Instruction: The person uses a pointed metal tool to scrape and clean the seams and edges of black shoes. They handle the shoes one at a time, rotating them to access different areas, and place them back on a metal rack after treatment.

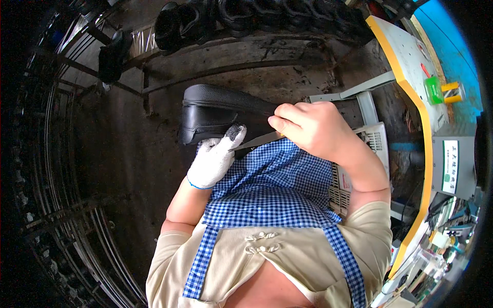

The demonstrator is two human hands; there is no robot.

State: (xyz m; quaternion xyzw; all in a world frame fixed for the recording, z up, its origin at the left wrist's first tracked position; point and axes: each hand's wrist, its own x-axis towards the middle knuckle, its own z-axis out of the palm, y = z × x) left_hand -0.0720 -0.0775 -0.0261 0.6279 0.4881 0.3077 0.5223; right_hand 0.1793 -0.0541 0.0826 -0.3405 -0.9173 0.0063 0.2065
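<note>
A black leather shoe (210, 113) is held in front of my apron, its rounded, padded end to the left and its narrower part running right. My left hand (211, 163) wears a white knit glove with a dark-stained thumb tip. It grips the shoe from the near side, thumb on top and fingers curled below. My right hand (313, 126) is bare and closed in a pinch at the shoe's right end. What lies between its fingertips is hidden, so I cannot tell whether it is the shoe's edge or something small.
Several black shoes (236, 18) line a rack along the far side. Metal racks (56, 169) stand at the left. At right is a white worktable with a yellow edge (423, 128), bearing a green container (434, 91) and a grey box (452, 164). A pale plastic crate (377, 143) stands beside my right arm.
</note>
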